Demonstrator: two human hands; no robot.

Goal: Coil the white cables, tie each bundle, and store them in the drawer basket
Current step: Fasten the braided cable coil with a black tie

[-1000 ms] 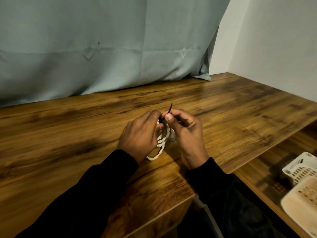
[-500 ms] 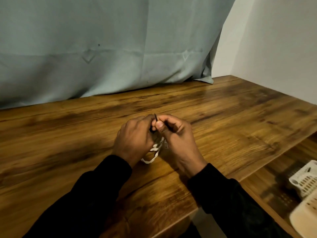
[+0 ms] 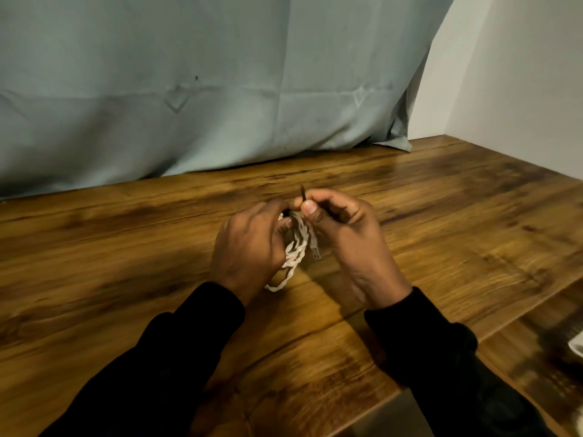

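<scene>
Sleeves [image 3: 176,351] of black cloth reach in from the lower edge toward the middle of a wooden table [image 3: 441,222]. The left hand [image 3: 249,244] is curled round a coiled white cable [image 3: 295,247], holding the bundle upright just above the table. The loops hang down between the two hands, and a small plug end dangles beside the right palm. The right hand [image 3: 344,238] pinches a thin black tie [image 3: 303,193] between thumb and forefinger at the top of the bundle; a short tip of the tie sticks up above the fingertips. How far the tie is wrapped round the cable is hidden by the fingers.

Likely this is the tying step for this bundle, with storing not yet done. The tie looks thin and short, so it could slip out of the pinch as it is twisted. If the left hand loosens, the loops may spring open and the bundle would need coiling again.

At the lower right edge, beyond a lower wooden surface, a sliver of something white [image 3: 577,346] shows; it cannot be identified. Behind the table hangs a pale blue curtain [image 3: 220,89], with a white wall [image 3: 520,74] at right.
</scene>
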